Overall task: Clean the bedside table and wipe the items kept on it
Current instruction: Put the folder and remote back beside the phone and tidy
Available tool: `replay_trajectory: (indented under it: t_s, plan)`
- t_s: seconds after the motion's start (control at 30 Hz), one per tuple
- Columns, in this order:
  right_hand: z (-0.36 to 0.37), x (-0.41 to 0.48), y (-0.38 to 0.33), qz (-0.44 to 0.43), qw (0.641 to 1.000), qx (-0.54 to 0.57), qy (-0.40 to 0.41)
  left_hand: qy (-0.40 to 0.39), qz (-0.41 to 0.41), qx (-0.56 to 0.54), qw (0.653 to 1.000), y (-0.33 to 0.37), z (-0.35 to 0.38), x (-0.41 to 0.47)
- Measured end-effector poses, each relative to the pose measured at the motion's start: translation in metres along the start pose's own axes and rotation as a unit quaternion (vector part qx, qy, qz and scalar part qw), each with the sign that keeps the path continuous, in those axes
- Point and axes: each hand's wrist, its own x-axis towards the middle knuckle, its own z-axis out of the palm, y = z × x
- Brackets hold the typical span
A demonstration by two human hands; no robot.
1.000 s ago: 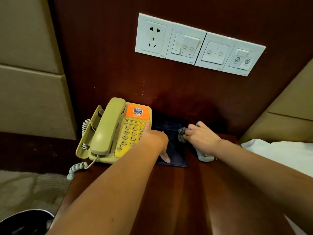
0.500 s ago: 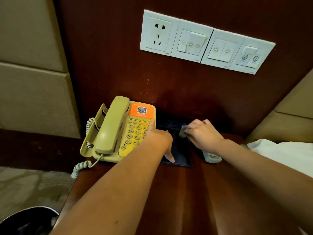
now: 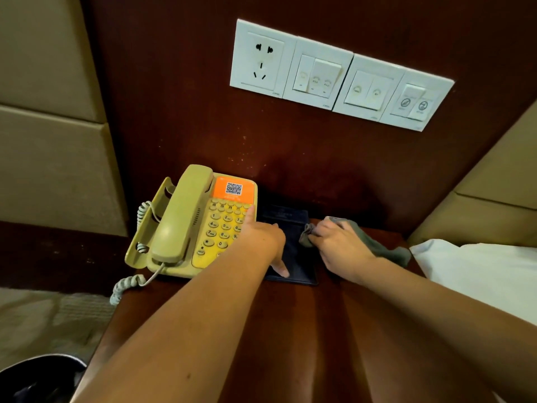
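Note:
A beige corded telephone point(image 3: 186, 225) with an orange QR sticker stands at the back left of the dark red wooden bedside table point(image 3: 293, 324). Beside it lies a flat dark navy tray point(image 3: 293, 251). My left hand point(image 3: 261, 239) spans the phone's right edge and the tray, thumb pressing on the tray's front part. My right hand point(image 3: 337, 245) grips a grey cloth point(image 3: 377, 245) at the tray's right edge, with the cloth trailing out to the right. The small white item seen earlier behind that hand is hidden.
A white panel of a socket and switches point(image 3: 337, 74) is on the wooden wall above. White bedding point(image 3: 476, 274) lies right of the table, padded beige wall panels point(image 3: 49, 158) to the left. A dark bin point(image 3: 35, 379) sits on the floor at the lower left.
My right hand has moved right, from over the tray to its right edge, and the cloth now spreads out to the right. My left hand keeps its place on the phone and tray.

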Motion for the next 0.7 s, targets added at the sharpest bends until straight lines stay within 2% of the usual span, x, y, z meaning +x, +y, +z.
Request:
replay_trajectory:
  t_s: [0.13,0.33,0.47,0.53,0.6,0.7]
  plan:
    - [0.006,-0.026,-0.004,-0.024,0.998,-0.015,0.063,0.003,-0.003,0.001,1.000,0.002,-0.001,-0.002]
    - [0.008,-0.057,-0.009,-0.044,0.995,0.015,0.091,-0.006,-0.014,0.000,1.000,0.002,0.000,0.001]
    - [0.006,-0.072,-0.030,0.000,0.991,0.076,0.107,0.000,-0.018,0.001,1.000,0.000,0.006,0.006]
    - [0.011,-0.077,-0.044,0.030,0.993,0.074,0.087,0.002,-0.017,0.005,1.000,0.000,0.006,0.006]
    - [0.006,-0.071,-0.050,0.070,0.995,0.071,0.030,0.000,-0.015,0.006,1.000,0.000,0.006,0.006]
    - [-0.008,-0.037,-0.039,0.106,0.984,0.129,-0.066,-0.005,-0.021,0.002,1.000,0.000,0.006,0.007]
